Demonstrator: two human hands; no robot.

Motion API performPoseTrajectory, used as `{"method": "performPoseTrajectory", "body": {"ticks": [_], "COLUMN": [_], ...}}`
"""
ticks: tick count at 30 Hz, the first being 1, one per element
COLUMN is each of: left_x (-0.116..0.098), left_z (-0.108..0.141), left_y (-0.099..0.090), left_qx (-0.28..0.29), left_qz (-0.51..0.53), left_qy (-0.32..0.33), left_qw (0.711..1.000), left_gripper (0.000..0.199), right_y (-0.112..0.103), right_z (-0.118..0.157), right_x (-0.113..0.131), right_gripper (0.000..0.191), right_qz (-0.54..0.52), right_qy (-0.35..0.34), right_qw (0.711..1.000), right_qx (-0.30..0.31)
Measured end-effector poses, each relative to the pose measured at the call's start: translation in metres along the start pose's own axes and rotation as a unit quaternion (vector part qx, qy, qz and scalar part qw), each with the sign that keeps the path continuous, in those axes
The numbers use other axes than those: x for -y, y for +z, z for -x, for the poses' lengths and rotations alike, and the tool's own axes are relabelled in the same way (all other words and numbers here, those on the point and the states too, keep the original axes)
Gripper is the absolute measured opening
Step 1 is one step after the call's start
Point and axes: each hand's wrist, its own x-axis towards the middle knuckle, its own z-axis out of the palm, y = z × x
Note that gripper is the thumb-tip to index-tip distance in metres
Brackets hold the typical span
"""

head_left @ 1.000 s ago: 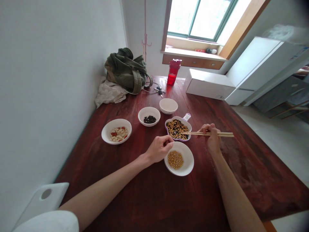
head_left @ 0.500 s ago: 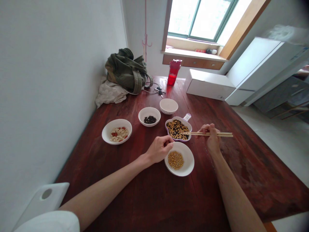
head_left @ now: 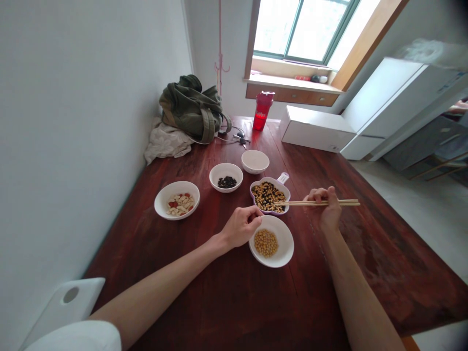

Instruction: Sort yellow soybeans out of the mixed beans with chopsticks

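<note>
With our right hand (head_left: pixel 328 212), we grip the chopsticks (head_left: pixel 298 203), their tips left of that grip at the handled dish (head_left: pixel 282 178); before the dish, the soybean bowl (head_left: pixel 285 251) sits right of our left hand (head_left: pixel 239 226), at its rim. Left of that hand lies the nut bowl (head_left: pixel 161 204); behind it, two smaller bowls (head_left: pixel 215 181), then the bag (head_left: pixel 186 109) and bottle (head_left: pixel 261 117), with the box (head_left: pixel 316 131) behind our chopstick grip.

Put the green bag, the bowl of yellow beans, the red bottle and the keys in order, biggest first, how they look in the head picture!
1. Green bag
2. Bowl of yellow beans (it's nearer the camera, so it looks bigger)
3. Red bottle
4. Keys
</note>
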Motion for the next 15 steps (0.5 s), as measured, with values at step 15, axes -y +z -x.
{"method": "performPoseTrajectory", "body": {"ticks": [15], "left_x": [-0.001], "left_z": [0.0], "left_y": [0.0], "left_qx": [0.001], "left_qz": [0.001], "left_qy": [-0.003], "left_qw": [1.0], "left_gripper": [0.022], "right_y": [-0.001], "right_z": [-0.001], "right_x": [0.004], "right_gripper": [0.055], "right_qz": [-0.003], "right_qy": [0.051], "right_qw": [0.998], "right_qx": [0.03]}}
